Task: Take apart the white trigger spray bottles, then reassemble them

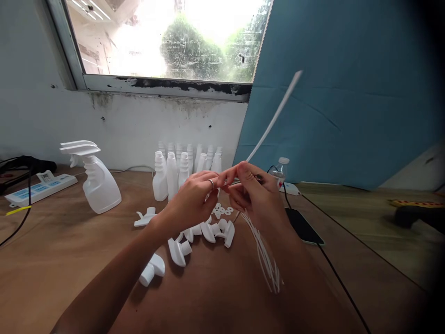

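Note:
Both hands meet in front of me above the table. My right hand (255,190) is closed around a long thin white tube (276,113), which slants up to the right out of its fingers. A small dark, shiny piece shows between the fingers, too hidden to name. My left hand (201,190), with a ring on one finger, has its fingers bent against the right fingertips; what they pinch is hidden. Under the right hand lie several thin white tubes (266,260). White spray trigger heads (179,252) and small white rings (222,210) lie below the left hand.
Several white bottles (160,178) stand in rows by the wall. A bottle with a trigger head (100,185) stands left, near a power strip (43,189). On the right are a phone (304,226), a clear bottle (282,168) and a black cable (342,283).

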The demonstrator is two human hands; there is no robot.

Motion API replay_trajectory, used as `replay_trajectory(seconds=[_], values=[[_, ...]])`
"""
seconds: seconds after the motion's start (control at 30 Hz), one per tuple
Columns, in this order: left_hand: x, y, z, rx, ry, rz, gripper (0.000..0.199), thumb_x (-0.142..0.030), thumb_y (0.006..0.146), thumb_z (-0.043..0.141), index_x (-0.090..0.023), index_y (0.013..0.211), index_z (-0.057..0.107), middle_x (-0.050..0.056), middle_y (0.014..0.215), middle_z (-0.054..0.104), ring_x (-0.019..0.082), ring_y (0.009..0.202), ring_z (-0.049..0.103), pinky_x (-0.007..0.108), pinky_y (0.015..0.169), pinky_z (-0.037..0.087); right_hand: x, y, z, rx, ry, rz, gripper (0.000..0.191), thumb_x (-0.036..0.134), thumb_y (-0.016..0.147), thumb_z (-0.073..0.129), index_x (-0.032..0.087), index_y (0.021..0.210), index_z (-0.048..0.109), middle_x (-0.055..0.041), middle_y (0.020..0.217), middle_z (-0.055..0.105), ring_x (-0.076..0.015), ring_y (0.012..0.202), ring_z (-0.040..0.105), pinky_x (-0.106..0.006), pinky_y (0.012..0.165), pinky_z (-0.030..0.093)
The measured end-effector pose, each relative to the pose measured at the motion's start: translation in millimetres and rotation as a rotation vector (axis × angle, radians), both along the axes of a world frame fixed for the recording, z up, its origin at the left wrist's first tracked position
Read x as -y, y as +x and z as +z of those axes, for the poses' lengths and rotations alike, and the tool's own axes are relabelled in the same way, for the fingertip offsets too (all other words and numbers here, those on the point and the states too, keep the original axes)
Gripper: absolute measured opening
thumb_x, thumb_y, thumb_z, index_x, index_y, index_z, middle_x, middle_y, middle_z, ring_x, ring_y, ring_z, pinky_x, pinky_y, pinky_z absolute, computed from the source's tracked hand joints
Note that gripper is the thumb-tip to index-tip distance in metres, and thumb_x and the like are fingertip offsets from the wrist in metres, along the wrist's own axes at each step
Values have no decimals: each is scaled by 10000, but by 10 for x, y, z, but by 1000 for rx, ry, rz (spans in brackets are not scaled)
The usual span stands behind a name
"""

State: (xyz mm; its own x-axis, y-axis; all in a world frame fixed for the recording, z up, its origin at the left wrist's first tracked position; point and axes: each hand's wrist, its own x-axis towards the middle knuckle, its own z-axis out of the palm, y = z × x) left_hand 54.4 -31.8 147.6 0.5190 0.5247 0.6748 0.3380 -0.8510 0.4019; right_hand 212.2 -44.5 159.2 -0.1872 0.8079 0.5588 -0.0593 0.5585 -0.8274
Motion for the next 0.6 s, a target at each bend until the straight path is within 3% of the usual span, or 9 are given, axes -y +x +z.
replay_trajectory(seconds=[0.1,0.2,0.37,0.5,0.6], values=[[24,-38,28,-42,41,19,233,-119,916,382,-165,914,610,66,940,638,186,978,577,316,846,470,-50,-23,-27,-78,-78,100,513,675,887,366,208,690,446,50,602,466,-33,341,181,-231,334,207],[100,22,-3,-142,10,108,196,-185,909,414,-172,819,587,39,792,627,160,750,584,285,661,463,-50,-1,-30,-1,-43,-23,529,658,876,425,202,614,373,57,542,343,-47,376,216,-232,360,187],[194,205,-83,-285,-100,256,255,-196,797,488,-187,546,442,-2,554,548,108,455,448,265,453,317,7,9,-59,504,306,-424,533,481,926,466,185,534,260,46,480,247,-76,461,245,-254,469,207],[200,232,-127,-336,-177,301,289,-148,726,514,-190,485,361,-28,427,447,88,355,348,266,392,237,-20,-61,-123,804,492,-458,471,375,945,398,183,543,247,39,449,289,-79,437,243,-262,495,211],[217,176,-181,-427,-115,318,304,-128,689,548,-198,478,340,-36,400,375,90,334,300,282,384,213,-82,5,-112,946,558,-522,460,370,937,386,181,527,299,35,433,299,-80,416,216,-266,484,180]])
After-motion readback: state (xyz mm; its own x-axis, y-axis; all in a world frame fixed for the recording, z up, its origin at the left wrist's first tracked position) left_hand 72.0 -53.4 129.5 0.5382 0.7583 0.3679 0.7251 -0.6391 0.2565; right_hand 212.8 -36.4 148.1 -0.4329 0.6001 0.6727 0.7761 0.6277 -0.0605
